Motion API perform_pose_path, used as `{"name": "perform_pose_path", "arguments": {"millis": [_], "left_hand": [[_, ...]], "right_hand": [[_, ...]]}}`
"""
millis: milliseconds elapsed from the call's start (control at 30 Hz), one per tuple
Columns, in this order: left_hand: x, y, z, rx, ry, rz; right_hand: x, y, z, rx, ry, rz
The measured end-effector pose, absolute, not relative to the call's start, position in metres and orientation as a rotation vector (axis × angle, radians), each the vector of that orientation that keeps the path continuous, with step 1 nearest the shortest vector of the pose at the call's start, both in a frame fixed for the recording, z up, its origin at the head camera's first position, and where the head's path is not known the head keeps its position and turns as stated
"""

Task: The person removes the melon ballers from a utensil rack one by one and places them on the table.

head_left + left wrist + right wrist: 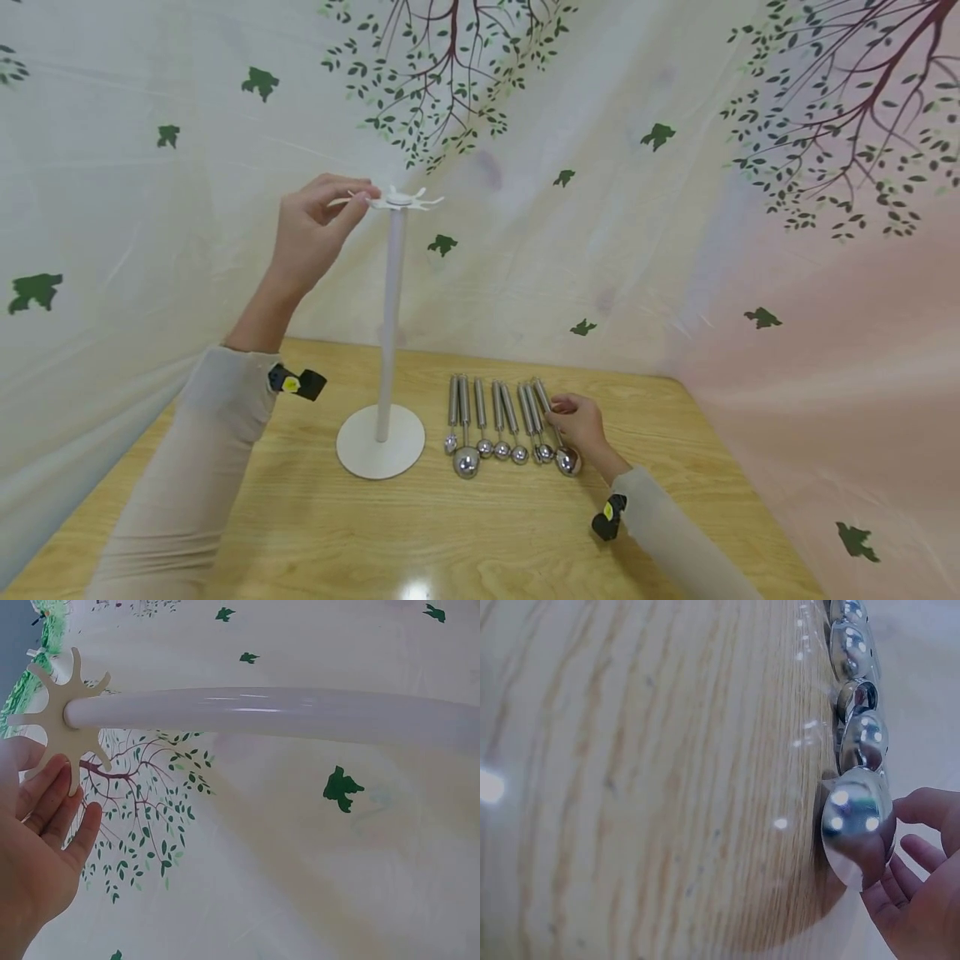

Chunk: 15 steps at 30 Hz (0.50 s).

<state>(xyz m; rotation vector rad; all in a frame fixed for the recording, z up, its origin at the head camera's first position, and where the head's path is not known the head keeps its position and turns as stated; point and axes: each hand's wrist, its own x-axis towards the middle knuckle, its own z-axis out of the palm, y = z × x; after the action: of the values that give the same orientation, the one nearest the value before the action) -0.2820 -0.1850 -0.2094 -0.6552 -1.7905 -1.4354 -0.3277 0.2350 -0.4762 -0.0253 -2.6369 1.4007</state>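
My left hand (311, 233) is raised to the top of a white utensil stand (392, 317). Thumb and fingers pinch one arm of its star-shaped hook top (56, 709). Low on the right, my right hand (581, 421) has its fingertips at the handle of a large metal spoon (567, 461), the rightmost utensil in a row. The right wrist view shows this spoon's shiny bowl (855, 825) face down, close to the table, with the fingers (930, 806) curled behind it. That bowl partly hides their grip on the handle.
Several metal utensils lie side by side left of the right hand, including a ladle (467, 462) and small round-bowled scoops (502, 450). The stand's round white base (360, 446) rests on the wooden table (450, 533). Printed cloth (525, 275) hangs around the table.
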Motion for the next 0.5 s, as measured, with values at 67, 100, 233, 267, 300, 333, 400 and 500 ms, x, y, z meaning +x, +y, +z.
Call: {"name": "perform_pose_path", "arguments": {"millis": [67,100,233,267,300,333,400,500], "left_hand": [[-0.283,-0.183,-0.21,-0.653,-1.76,-1.456],[-0.283,-0.182,-0.21,-0.651,-1.745,-1.468],[-0.285,-0.179,-0.213,-0.634,-1.695,-1.492],[-0.285,-0.179,-0.215,-0.632,-1.683,-1.493],[-0.286,-0.178,-0.216,-0.631,-1.671,-1.495],[-0.285,-0.178,-0.218,-0.627,-1.665,-1.492],[-0.285,-0.177,-0.223,-0.622,-1.652,-1.491],[-0.284,-0.179,-0.233,-0.572,-1.663,-1.485]], "right_hand": [[-0.328,0.235,-0.475,-0.016,-2.635,1.408],[-0.329,0.235,-0.475,-0.011,-2.636,1.408],[-0.331,0.235,-0.473,-0.002,-2.633,1.416],[-0.331,0.235,-0.473,-0.004,-2.633,1.415],[-0.332,0.234,-0.472,0.0,-2.632,1.41],[-0.332,0.234,-0.471,0.0,-2.632,1.402],[-0.334,0.232,-0.466,0.015,-2.627,1.38],[-0.336,0.229,-0.454,0.067,-2.617,1.358]]}}
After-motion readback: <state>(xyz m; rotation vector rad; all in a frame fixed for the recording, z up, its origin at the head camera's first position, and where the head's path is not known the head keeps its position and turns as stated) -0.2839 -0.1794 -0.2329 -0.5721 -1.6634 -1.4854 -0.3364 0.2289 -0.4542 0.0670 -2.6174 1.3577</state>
